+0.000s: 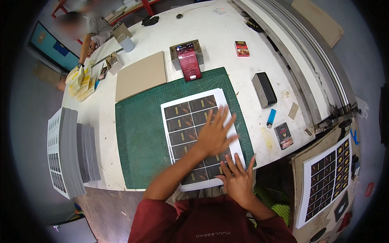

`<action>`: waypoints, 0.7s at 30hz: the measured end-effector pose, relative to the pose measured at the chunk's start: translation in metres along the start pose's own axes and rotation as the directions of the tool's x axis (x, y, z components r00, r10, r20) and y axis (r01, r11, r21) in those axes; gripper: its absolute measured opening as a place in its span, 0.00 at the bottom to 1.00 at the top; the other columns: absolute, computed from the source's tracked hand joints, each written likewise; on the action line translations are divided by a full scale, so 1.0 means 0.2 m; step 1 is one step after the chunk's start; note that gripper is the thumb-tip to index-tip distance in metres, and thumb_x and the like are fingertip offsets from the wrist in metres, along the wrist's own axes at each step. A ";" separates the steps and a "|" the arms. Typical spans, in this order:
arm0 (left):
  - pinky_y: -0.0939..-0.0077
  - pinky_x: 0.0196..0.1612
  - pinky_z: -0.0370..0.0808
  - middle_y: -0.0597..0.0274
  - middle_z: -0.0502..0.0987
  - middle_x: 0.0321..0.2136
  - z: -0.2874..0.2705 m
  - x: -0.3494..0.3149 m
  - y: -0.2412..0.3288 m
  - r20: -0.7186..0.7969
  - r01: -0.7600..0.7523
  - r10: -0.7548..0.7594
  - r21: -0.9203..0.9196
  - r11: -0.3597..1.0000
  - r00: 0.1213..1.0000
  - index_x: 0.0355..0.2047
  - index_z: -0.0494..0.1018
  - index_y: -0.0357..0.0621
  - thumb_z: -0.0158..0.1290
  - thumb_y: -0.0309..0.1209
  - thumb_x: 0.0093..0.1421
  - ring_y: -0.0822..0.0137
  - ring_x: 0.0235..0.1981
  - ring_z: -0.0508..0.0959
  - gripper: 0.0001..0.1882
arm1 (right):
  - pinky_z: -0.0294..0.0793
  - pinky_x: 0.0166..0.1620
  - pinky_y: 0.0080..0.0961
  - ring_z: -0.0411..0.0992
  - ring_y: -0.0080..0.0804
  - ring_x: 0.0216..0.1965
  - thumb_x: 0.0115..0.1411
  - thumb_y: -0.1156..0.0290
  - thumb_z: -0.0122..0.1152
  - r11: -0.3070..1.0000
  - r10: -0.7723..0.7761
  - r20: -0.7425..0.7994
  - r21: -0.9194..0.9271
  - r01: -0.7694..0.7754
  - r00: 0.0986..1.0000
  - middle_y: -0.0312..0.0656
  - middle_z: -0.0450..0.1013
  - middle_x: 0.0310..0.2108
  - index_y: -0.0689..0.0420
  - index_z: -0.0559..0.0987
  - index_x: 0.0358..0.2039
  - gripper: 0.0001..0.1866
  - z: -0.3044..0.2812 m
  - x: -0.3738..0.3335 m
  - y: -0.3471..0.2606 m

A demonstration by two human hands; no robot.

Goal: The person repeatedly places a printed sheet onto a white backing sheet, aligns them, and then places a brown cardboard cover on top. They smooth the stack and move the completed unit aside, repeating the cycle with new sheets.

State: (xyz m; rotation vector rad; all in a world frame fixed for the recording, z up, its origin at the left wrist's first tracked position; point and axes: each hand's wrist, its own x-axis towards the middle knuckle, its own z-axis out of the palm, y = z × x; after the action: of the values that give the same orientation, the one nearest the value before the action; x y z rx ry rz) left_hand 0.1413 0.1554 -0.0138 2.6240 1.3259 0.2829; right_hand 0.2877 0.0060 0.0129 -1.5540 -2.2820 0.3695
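A small stack of printed sheets (183, 137) lies on the green cutting mat (139, 141). Rows of dark cards with gold marks cover the top sheet, and its right margin is white. My left hand (214, 134), fingers spread, is over the right half of the sheets; whether it presses on them or hovers I cannot tell. Nearer to me, my right hand (238, 181) rests with fingers stretched out on the lower right corner and edge of the stack. Neither hand grips anything.
Beyond the mat, a phone (189, 65) leans on a grey block. Greyboard (142, 76) lies left of it. Tall paper stacks (67, 150) stand at the left edge. At right are a black-topped block (265, 90), a blue lighter (271, 117) and more printed sheets (324, 182). Another person (97, 30) works far left.
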 end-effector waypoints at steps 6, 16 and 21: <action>0.42 0.71 0.37 0.34 0.43 0.70 -0.07 -0.39 0.19 0.089 -0.088 0.113 -0.252 0.964 0.990 0.71 0.48 0.42 0.36 0.59 0.68 0.39 0.72 0.41 0.41 | 0.46 0.68 0.61 0.74 0.45 0.51 0.51 0.64 0.72 0.961 -0.024 -0.150 0.270 0.065 0.988 0.44 0.77 0.46 0.59 0.82 0.39 0.17 -0.27 -0.19 0.22; 0.39 0.66 0.51 0.35 0.58 0.65 -0.31 -0.60 -0.07 -0.280 0.276 -0.278 -0.049 0.960 0.919 0.63 0.63 0.39 0.58 0.47 0.60 0.38 0.67 0.58 0.37 | 0.73 0.49 0.49 0.74 0.61 0.49 0.53 0.28 0.56 -0.254 0.888 -0.447 -0.277 -0.927 -0.109 0.66 0.75 0.45 0.68 0.77 0.49 0.48 -1.21 -1.66 1.62; 0.65 0.36 0.71 0.58 0.75 0.34 -0.27 -0.90 0.32 -0.360 -0.274 0.070 -0.556 0.785 0.931 0.46 0.76 0.42 0.66 0.39 0.53 0.59 0.33 0.77 0.22 | 0.74 0.48 0.49 0.75 0.62 0.46 0.52 0.30 0.59 -0.305 0.820 -0.552 -0.191 -0.933 -0.155 0.64 0.76 0.43 0.68 0.78 0.46 0.46 -1.16 -2.02 1.89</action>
State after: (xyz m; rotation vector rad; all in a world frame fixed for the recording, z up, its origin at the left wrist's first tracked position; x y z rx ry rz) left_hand 0.0726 -0.0237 0.0401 2.1917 0.8545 1.0202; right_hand 0.8397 -0.2292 0.0107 -3.2749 -0.2496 -0.2595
